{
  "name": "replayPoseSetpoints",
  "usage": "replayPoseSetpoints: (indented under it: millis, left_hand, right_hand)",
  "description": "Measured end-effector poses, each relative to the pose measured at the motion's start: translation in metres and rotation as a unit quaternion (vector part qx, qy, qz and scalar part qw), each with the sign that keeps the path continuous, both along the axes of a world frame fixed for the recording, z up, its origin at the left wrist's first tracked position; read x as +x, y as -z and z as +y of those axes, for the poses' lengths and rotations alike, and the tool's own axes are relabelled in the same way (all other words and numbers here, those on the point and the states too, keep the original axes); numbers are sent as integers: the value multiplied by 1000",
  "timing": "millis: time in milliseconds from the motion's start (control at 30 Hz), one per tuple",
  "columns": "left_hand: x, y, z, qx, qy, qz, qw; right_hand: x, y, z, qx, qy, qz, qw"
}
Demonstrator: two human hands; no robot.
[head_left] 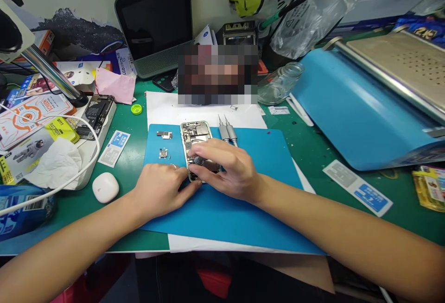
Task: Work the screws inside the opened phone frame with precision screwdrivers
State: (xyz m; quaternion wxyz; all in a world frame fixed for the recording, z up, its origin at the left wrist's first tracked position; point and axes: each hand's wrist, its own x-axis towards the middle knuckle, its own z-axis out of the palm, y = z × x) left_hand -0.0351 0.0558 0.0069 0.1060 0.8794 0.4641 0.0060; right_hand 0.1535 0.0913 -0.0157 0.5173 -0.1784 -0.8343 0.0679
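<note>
Near edge: blue mat (222, 222) laid on green table (130, 242). Left hand (162, 189) placed at the near left corner of the opened phone (196, 131), fingers bent, thumb and fingertips brought against the edge; whether the phone is pinched or only pressed cannot be told. In the right hand (232, 168), a dark tool (199, 160) is pinched between thumb and fingers over the phone's inside; its tip is hidden. White rounded case (105, 187) left of the mat

Phone is lying flat on the mat, innards exposed, near half partly covered by the hands. Step judged in hand: a spot inside the phone being worked with the dark tool while the frame is steadied. Next move judged to call for the frame kept still, the tool kept well aligned, light pressure, nearby components not scraped

Small metal parts (164, 135) and (163, 153) set left of the phone; grey pointed tools (224, 131) just right of it. Beyond: white paper (160, 108), green cap (136, 109), glass jar (283, 80), dark-screened device (156, 20) at the wall
</note>
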Motion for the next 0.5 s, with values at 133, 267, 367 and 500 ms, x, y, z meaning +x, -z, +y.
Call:
replayPoseSetpoints:
  millis: [133, 267, 367, 500]
  left_hand:
    - [0, 0, 0, 1, 2, 3, 1000]
    - [0, 1, 0, -6, 1, -5, 1000]
    - [0, 0, 0, -7, 1, -3, 1000]
    - [0, 1, 0, -11, 5, -1, 1000]
  right_hand:
    - [0, -1, 0, 4, 4, -1, 1000]
    - [-1, -1, -1, 10, 2, -10, 1000]
    - [-1, -1, -1, 8, 4, -9, 1000]
    - [-2, -2, -2, 11, 3, -1, 1000]
